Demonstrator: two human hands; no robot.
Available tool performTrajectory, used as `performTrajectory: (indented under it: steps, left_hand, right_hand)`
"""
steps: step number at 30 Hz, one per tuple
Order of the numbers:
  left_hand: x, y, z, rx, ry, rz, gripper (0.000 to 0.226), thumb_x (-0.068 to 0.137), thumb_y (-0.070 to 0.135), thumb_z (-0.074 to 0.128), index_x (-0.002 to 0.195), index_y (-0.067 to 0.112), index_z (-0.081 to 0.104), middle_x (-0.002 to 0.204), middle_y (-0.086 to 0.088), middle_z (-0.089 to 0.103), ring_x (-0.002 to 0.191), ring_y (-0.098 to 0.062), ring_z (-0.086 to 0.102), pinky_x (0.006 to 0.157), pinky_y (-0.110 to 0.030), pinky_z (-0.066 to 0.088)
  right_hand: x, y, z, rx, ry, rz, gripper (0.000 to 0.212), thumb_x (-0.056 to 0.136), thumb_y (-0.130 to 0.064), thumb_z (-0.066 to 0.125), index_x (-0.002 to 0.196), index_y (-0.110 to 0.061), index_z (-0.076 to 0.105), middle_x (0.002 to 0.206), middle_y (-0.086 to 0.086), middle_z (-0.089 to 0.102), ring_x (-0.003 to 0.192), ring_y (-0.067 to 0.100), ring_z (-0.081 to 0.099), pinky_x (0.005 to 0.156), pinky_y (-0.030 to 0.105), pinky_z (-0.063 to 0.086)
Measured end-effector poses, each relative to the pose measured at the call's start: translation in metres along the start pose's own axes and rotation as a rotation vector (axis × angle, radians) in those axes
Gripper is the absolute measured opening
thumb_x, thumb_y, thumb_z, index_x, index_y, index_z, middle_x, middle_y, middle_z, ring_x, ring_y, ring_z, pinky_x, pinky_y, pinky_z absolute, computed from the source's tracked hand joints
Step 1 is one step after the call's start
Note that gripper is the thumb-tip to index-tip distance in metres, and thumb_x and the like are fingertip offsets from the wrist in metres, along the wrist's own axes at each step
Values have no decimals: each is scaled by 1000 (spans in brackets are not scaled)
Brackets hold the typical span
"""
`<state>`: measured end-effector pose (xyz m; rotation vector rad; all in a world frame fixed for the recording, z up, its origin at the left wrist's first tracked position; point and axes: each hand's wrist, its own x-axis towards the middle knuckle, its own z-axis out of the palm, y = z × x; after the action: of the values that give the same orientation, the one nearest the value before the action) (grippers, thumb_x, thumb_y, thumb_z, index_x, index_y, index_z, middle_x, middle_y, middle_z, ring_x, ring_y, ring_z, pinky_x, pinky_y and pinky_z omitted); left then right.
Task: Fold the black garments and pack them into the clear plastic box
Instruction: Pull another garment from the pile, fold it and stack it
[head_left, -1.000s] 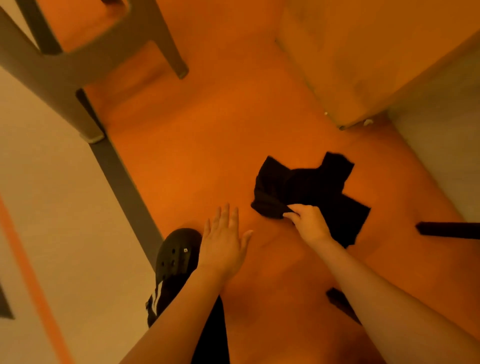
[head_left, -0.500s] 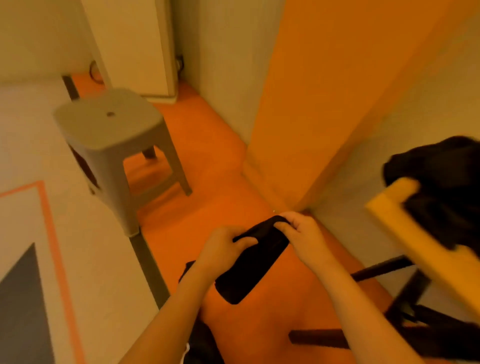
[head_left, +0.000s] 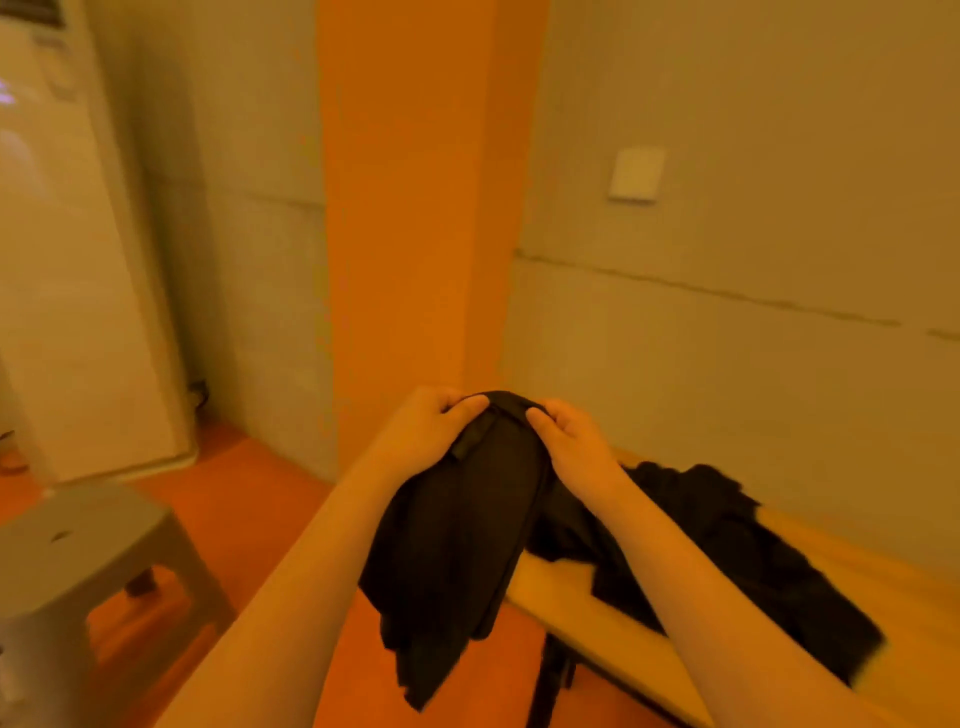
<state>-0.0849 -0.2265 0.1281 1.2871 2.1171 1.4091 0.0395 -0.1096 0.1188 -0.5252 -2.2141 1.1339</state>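
A black garment (head_left: 457, 551) hangs in the air in front of me, held by its top edge. My left hand (head_left: 421, 431) pinches the left side of that edge and my right hand (head_left: 571, 441) pinches the right side, a little apart. The cloth droops down between my forearms over the floor. A heap of more black garments (head_left: 727, 551) lies crumpled on the wooden table (head_left: 909, 613) just right of my right arm. The clear plastic box is not in view.
A grey plastic stool (head_left: 67, 556) stands at the lower left on the orange floor (head_left: 270, 499). An orange pillar (head_left: 415, 208) rises straight ahead. A tall white unit (head_left: 67, 260) stands at the far left against the grey wall.
I picked the black garment up off the floor with both hands and raised it to chest height. My view has swung up, so the table with the heap now shows.
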Motion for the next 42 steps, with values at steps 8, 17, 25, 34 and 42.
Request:
performTrajectory:
  steps: [8,17,25,34,42]
  left_hand:
    - [32,134,137,-257,-149,15,33,92,37,54,71,11,55,67,-9,51,60,-16,50,55,-22,37]
    - [51,212,288,-465,-217,-171,37,89,28,61,57,11,59,59,-5,59,59,-20,56,55,-27,45]
    - [50,224,336,-585,-451,-235,16,92,23,58,91,9,65,91,-8,68,86,-19,65,82,-32,52]
    - [56,226,353,-237,-306,52,11,92,15,56,85,19,63,84,11,58,78,-7,53,77,-22,43]
    - [58,255,373,-350,-319,124,7,89,11,60,86,13,65,78,7,61,71,1,55,59,-6,44]
  right_hand:
    - [-34,21,-191,20,272,121,19,94,-19,51,82,-10,63,73,2,58,67,13,53,56,19,42]
    - [-99,53,-284,-34,454,107,16,78,-17,72,84,-29,63,80,-11,60,74,5,55,64,12,42]
    - [-105,105,-335,86,595,316,27,85,-1,61,63,-16,62,61,-1,61,59,10,57,50,13,47]
    - [-90,101,-389,-371,613,285,15,95,-14,47,80,-13,49,67,-6,45,65,13,46,52,23,30]
    - [-83,75,-412,-402,364,163,9,90,-14,56,83,-14,61,71,-5,54,65,6,48,56,15,35]
